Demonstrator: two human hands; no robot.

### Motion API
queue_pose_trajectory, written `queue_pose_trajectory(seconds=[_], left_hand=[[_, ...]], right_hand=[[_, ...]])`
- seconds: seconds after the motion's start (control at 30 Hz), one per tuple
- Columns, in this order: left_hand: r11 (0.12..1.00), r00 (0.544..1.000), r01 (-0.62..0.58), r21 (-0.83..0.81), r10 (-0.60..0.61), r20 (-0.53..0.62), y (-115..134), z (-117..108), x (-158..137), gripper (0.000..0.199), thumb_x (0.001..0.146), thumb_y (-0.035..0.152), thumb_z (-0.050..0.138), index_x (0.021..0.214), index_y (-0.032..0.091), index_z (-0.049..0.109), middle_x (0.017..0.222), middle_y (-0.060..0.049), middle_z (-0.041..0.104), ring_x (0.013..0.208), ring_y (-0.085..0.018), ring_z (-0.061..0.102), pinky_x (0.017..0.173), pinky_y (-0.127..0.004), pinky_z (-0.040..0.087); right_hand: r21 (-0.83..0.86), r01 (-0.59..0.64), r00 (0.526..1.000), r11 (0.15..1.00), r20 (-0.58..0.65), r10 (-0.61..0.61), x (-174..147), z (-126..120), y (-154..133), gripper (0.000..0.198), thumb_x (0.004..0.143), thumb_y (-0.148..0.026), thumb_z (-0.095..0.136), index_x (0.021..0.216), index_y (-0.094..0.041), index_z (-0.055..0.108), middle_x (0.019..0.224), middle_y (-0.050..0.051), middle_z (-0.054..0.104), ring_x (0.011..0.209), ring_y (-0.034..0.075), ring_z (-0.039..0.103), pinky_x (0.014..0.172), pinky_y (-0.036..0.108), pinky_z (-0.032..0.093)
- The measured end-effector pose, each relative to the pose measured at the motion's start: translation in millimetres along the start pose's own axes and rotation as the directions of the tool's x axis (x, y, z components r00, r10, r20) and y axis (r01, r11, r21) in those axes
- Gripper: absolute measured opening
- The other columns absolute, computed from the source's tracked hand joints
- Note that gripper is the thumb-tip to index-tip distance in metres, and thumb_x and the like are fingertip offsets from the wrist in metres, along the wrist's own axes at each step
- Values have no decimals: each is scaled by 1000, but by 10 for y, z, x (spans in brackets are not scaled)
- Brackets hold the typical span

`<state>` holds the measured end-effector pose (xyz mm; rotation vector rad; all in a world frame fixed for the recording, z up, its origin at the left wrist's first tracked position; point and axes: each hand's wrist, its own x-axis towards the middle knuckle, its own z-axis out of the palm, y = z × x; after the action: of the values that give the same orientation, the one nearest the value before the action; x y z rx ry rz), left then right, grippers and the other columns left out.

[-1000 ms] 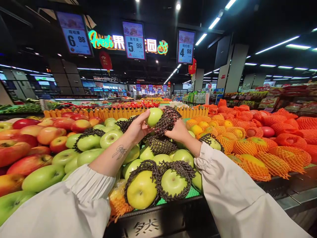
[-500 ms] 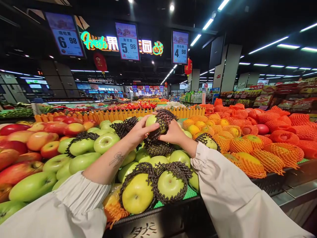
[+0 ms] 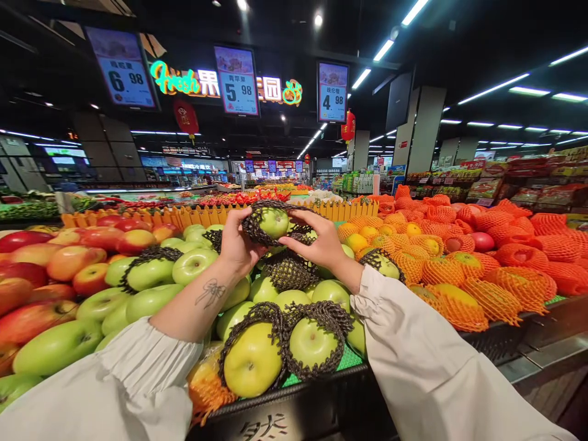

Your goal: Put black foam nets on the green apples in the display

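Both hands hold one green apple (image 3: 274,222) above the pile, wrapped in a dark foam net sleeve (image 3: 254,225). My left hand (image 3: 235,245) grips the net's left side, thumb on top. From the right, the fingers of my right hand (image 3: 320,242) touch the net's edge. Below lie several green apples (image 3: 195,263), some in dark nets, such as two at the front (image 3: 254,358).
Red apples (image 3: 68,260) fill the bin to the left. Fruit in orange nets (image 3: 463,288) fills the bin to the right. A yellow picket divider (image 3: 202,214) runs behind. The black crate edge (image 3: 298,407) is at the front. Price signs (image 3: 237,79) hang overhead.
The dark net, beside the bare apple a second ago, has been pulled over it and now surrounds it. Both hands shifted slightly left with it.
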<state>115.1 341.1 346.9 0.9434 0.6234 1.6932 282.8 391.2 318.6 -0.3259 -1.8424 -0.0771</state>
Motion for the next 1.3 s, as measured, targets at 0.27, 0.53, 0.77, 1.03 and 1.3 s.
queue_pose_trajectory(seconds=[0.27,0.53,0.77,1.03,1.3], left_hand=[[981,992,-71,-179,50,-119,92,29,-11,25,85,44,56,94,22,63,67,0,68,52,-14,64,37,-17,45],[993,995,-3,-116,-8,-95,54,34,-11,28,85,43,59,96,18,65,69,-1,70,54,-14,65,46,-20,54],[989,994,43,142,-57,95,-53,-6,-7,44,76,40,68,113,15,68,91,-8,77,83,-23,74,68,-32,63],[967,987,0,255,-41,157,-66,-50,8,46,72,42,76,109,16,68,97,-8,77,86,-23,73,63,-29,60],[953,963,-54,298,-29,268,-111,-100,33,54,67,40,87,109,15,65,92,-4,74,67,-14,67,52,-22,55]], right_hand=[[124,-135,988,983,98,123,8,28,64,24,96,-26,57,118,-22,67,113,5,77,99,17,74,89,36,63],[211,-244,960,946,191,205,-6,-2,1,75,80,-46,78,143,-21,47,123,11,69,103,23,70,92,44,62],[129,-185,958,974,244,150,-13,27,67,94,71,-49,86,149,-24,39,150,15,51,132,30,56,103,49,56],[-126,-96,993,987,62,105,-12,8,85,83,62,-50,91,131,-19,57,139,19,42,140,34,42,121,55,36],[65,-179,973,982,161,167,4,5,25,84,64,-49,88,133,-22,49,132,13,65,118,29,66,104,48,52]])
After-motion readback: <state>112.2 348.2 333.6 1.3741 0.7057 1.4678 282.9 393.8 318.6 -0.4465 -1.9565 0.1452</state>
